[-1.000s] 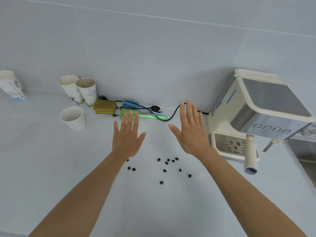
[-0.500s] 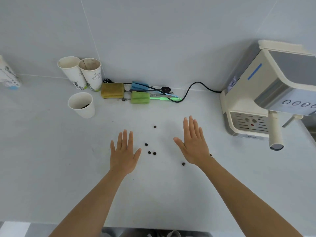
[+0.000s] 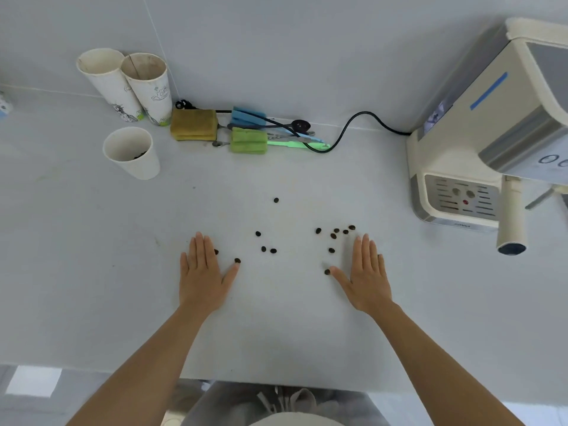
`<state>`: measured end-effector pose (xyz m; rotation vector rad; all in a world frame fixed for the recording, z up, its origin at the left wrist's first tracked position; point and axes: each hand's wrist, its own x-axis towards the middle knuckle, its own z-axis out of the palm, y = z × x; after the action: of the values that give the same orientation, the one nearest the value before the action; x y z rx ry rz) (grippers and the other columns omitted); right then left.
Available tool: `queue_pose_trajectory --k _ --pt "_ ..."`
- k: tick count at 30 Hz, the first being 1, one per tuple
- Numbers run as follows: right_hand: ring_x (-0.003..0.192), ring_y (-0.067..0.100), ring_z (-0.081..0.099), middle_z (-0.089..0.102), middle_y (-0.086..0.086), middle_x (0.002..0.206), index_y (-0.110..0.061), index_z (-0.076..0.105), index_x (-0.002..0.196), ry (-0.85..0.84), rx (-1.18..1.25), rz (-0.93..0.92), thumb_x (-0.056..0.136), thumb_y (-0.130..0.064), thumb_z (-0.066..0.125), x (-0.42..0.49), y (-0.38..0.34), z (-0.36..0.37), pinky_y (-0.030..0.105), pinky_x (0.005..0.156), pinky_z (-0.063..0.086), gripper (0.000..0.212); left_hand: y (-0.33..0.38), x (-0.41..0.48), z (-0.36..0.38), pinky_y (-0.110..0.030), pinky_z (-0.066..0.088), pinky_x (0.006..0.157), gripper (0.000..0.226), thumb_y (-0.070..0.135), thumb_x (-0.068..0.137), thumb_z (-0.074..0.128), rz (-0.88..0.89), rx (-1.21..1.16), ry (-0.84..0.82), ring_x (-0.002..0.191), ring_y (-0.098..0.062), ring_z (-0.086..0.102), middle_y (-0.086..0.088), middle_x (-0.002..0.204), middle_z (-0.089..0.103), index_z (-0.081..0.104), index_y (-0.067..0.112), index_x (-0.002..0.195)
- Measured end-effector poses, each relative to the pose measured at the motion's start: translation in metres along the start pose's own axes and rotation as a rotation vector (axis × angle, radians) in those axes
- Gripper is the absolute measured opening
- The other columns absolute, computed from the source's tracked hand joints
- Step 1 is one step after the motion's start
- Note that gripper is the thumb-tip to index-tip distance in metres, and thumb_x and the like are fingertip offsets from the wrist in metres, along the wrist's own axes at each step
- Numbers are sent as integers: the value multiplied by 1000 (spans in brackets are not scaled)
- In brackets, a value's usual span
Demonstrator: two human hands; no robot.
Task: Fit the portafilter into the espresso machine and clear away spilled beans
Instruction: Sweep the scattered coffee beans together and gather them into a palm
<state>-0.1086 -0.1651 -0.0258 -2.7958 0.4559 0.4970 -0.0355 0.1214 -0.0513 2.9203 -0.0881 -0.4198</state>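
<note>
Resting flat on the counter (image 3: 92,272), both hands are spread, palms down and holding nothing: the left hand (image 3: 201,278) and the right hand (image 3: 367,279) lie well apart with the beans (image 3: 267,249) scattered between and just beyond them. One bean touches or nearly touches the left thumb tip, another peeks out beside the left fingers (image 3: 199,244), one sits at the right thumb tip, and a small cluster lies just past the right fingers (image 3: 364,245); a lone bean lies farther out, ahead of the gap between the hands. To the right of the right hand stands the machine (image 3: 455,167), and the portafilter (image 3: 511,222) appears already seated in it, its pale handle pointing toward the counter edge. Ahead of the left hand stands a cup (image 3: 132,153) with something dark inside, likely beans. The beans look small, hard, dry and very light, so they should roll and skitter under any push, and smooth enough to slip from a loose pinch. Sweeping them together with the sides of the cupped hands seems the surer way, then scooping the pile or pinching strays between thumb and forefinger across their short width. They should take firm pressure without breaking.
</note>
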Motion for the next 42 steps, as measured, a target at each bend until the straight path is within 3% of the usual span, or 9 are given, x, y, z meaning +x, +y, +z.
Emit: queue_pose_trajectory --k 11,15,17,22,25,29,36,40,42 --pt "141 21 -20 -21 11 154 -6 -22 140 -65 0 116 83 -68 26 4 26 1 37 116 -10 97 16 7 2 -39 -11 114 84 60 87 18 60 86 -61 141 -17 -19 -8 154 -19 -19 6 139" --pt "141 23 -19 -19 12 154 -5 -22 139 -39 -49 33 58 -81 -19 8 8 8 38 114 -11 111 27 8 3 -38 -13 113 73 55 90 14 134 100 -59 140 -16 -20 -7 153 -21 -29 10 129" --pt "141 23 -19 -19 12 154 -6 -24 138 -30 -60 -1 52 -78 -30 11 -3 12 38 114 -11 113 35 9 4 -39 -14 113 69 53 91 12 167 102 -66 140 -16 -20 -7 153 -21 -30 12 127" --pt "140 20 -23 -22 9 153 -12 -32 130 -28 -99 -80 81 -64 -4 20 -31 19 37 111 -16 76 60 14 8 -38 -19 110 66 52 91 8 247 127 -88 140 -16 -21 -6 153 -22 -29 12 127" --pt "137 17 -26 -27 3 150 -14 -33 127 -26 -134 -135 91 -56 8 24 -43 22 36 109 -19 69 73 17 10 -38 -19 109 68 50 92 9 284 139 -99 140 -16 -20 -6 154 -20 -23 9 135" --pt "127 14 -35 -35 -3 140 -17 -33 128 -47 -145 -205 91 -55 4 31 -58 22 36 108 -20 64 88 19 11 -42 -16 111 67 48 93 9 345 177 -103 141 -17 -19 -7 154 -17 -16 7 140" --pt "134 19 -31 -22 -1 154 -24 -30 129 -80 -193 -318 95 -47 4 34 -65 17 43 110 -18 53 95 21 11 -46 -14 112 62 41 95 10 410 237 -111 140 -20 -21 -7 153 -21 -20 11 139" --pt "128 15 -36 -31 -7 145 -26 -32 128 -79 -154 -337 72 -60 -21 35 -59 11 40 109 -20 66 95 24 10 -45 -19 109 61 47 94 9 481 215 -115 140 -18 -22 -3 151 -25 -26 19 134" --pt "132 14 -32 -35 -7 140 -24 -34 127 -45 -119 -278 71 -63 -17 40 -49 7 37 108 -20 70 93 32 6 -43 -21 107 60 50 92 8 476 169 -110 140 -16 -22 1 149 -27 -27 22 133"
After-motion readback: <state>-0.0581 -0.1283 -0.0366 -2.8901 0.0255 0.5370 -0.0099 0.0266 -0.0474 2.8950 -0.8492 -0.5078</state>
